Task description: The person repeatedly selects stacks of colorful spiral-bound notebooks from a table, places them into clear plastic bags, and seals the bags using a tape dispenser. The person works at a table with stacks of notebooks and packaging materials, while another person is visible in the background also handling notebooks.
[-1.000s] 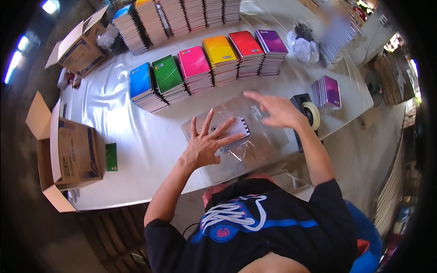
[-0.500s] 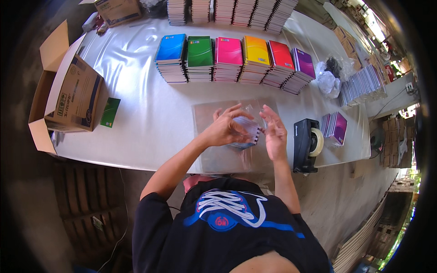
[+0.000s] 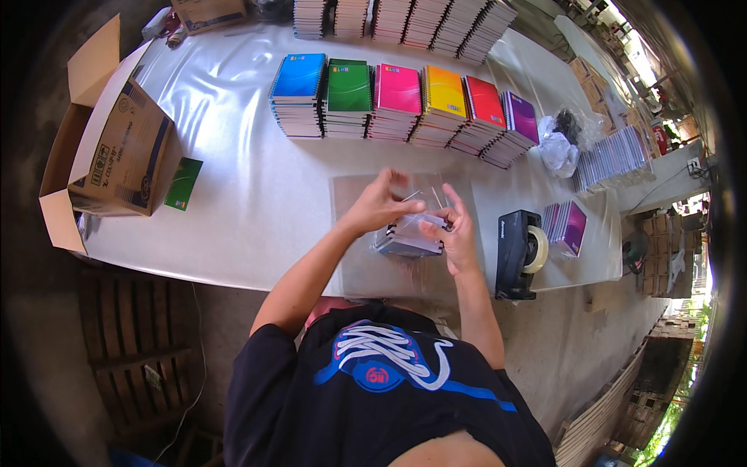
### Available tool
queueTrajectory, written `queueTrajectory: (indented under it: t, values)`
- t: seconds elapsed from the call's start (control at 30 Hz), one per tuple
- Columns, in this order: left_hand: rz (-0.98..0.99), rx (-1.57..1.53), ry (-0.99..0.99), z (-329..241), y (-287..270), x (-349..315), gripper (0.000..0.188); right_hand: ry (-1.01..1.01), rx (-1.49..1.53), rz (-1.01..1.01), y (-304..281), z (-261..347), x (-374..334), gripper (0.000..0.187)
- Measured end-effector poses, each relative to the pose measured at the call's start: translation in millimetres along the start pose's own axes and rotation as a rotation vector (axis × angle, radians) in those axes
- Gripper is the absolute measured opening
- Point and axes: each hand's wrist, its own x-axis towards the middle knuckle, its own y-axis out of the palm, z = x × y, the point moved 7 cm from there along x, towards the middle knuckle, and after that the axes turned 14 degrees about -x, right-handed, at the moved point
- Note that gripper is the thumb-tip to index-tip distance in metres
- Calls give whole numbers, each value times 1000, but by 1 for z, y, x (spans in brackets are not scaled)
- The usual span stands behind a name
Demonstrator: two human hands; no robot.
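Observation:
A small bundle of spiral notebooks (image 3: 406, 244) wrapped in clear plastic stands on the table before me, its white page edges and dark coils showing. Above it, the loose clear plastic (image 3: 424, 196) of the wrapping catches the light. My left hand (image 3: 380, 205) hovers over the bundle's upper left, thumb stretched out and apart from the fingers, whose tips are blurred. On the other side, my right hand (image 3: 457, 235) is closed on the plastic at the bundle's right edge, with its index finger raised. Under the bundle lie flat clear plastic sheets (image 3: 352, 268).
A black tape dispenser (image 3: 515, 253) stands right of my hands, beside a purple notebook bundle (image 3: 574, 228). Several coloured notebook stacks (image 3: 350, 87) line the table's far side. At left are an open carton (image 3: 128, 148) and a green cover (image 3: 184, 184). Wrapped bundles (image 3: 615, 159) lie far right.
My right hand has come down and inward onto the bundle's right edge. My left hand has lifted slightly off its top. The bundle now sits flatter and further left.

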Motion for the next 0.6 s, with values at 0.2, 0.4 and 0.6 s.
queueTrajectory:
  t: [0.2,0.4,0.6]
  values:
    - [127,142,-103,10,1,-10,22,152,8,130,-2,-12,7,32]
    - [83,201,146,5,5,-16,12,-21,-342,-14,-8,-2,7,21]
    - [141,786,584,-36,31,-34,21,-297,-636,-244,-3,44,-16,13]
